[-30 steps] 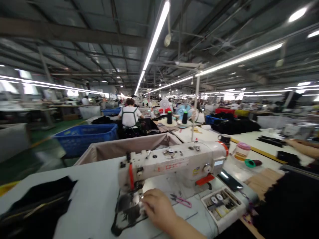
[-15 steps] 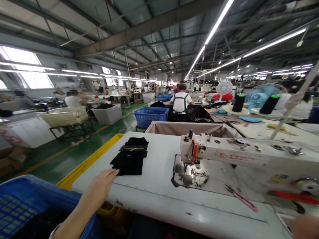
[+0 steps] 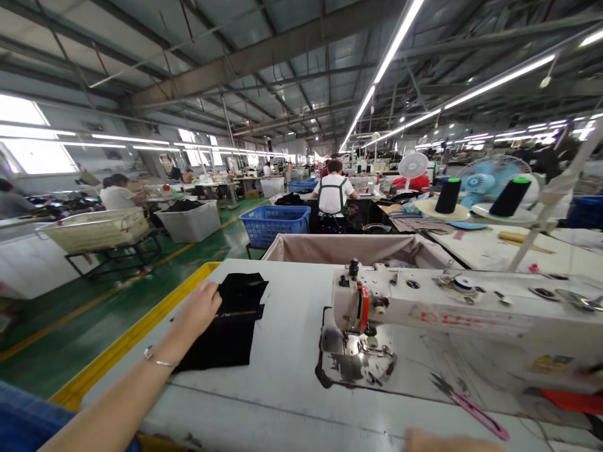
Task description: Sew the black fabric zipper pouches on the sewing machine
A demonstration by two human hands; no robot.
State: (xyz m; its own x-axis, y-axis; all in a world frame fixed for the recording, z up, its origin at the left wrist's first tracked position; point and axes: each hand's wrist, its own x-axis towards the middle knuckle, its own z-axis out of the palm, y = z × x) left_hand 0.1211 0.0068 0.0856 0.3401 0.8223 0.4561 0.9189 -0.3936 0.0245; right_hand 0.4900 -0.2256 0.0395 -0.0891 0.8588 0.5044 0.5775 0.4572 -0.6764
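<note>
A black fabric piece (image 3: 226,342) with a zipper strip across it lies flat on the white sewing table (image 3: 287,314). My left hand (image 3: 200,307) rests over its left edge near the zipper, fingers curled closed on the cloth; the fingertips are partly hidden. At the bottom edge of the view, my right hand (image 3: 443,441) shows only as a blurred patch with its fingers out of sight. Nearest to it are pink-handled thread snips (image 3: 475,408). The white sewing machine (image 3: 424,304) stands right of the fabric, its metal needle plate (image 3: 360,361) bare.
A yellow bin (image 3: 127,333) runs along the table's left side, with a blue crate (image 3: 32,414) at lower left. Behind the table are a cloth-lined bin (image 3: 339,248) and a blue basket (image 3: 276,223). Black thread cones (image 3: 447,196) stand beyond the machine. A person (image 3: 333,191) sits ahead.
My left hand has gone from the fabric's near left corner up to its left edge by the zipper. My right hand has shifted left along the bottom edge. The view has turned slightly.
</note>
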